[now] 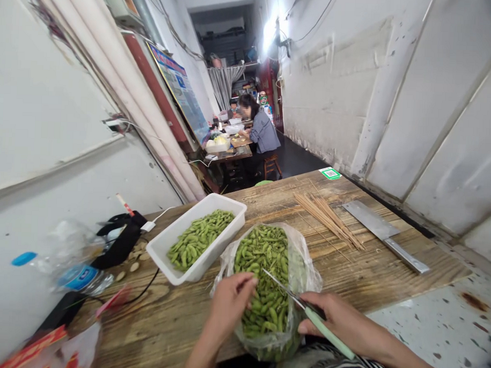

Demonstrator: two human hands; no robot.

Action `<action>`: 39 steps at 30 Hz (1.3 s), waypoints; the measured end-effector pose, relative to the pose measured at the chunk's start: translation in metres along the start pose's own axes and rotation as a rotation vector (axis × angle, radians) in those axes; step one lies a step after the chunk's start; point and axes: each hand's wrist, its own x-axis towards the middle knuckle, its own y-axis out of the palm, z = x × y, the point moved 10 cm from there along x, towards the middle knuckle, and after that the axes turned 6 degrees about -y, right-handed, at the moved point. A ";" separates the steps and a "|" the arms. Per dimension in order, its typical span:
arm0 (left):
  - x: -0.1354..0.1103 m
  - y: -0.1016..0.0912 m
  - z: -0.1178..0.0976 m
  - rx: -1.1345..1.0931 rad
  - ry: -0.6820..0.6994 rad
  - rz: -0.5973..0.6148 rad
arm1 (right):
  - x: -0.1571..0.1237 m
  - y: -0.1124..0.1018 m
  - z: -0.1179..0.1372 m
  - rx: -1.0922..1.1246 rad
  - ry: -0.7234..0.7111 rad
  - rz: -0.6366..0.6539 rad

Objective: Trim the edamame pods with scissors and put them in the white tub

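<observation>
A clear plastic bag [306, 280] full of green edamame pods [263, 249] stands with its mouth wide at the table's near edge. Over its left side is my left hand [234, 295], thumb and fingers pinched together; what they hold, if anything, is hidden. My right hand [331, 316], at the bag's right, grips a pair of scissors [324, 331] with pale green handles. The blades point up and left over the pods, near my left fingertips. Left of the bag, a white plastic tub [173, 275] holds more edamame pods [199, 239].
Bamboo skewers [328, 219] and a cleaver [373, 220] lie on the wooden table [143, 331] at the right. A water bottle [81, 277], a black cable [147, 288] and red-and-white packaging [58, 349] are at the left. Farther back, a person [263, 128] sits at another table.
</observation>
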 end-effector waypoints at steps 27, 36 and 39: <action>0.026 0.008 -0.004 0.643 0.206 -0.217 | 0.000 0.016 -0.016 0.622 0.073 0.042; 0.018 0.006 -0.005 0.402 0.284 -0.190 | 0.001 0.018 -0.010 0.626 0.077 0.077; 0.015 0.001 -0.008 0.263 0.259 -0.195 | 0.000 0.018 -0.007 0.671 0.062 0.075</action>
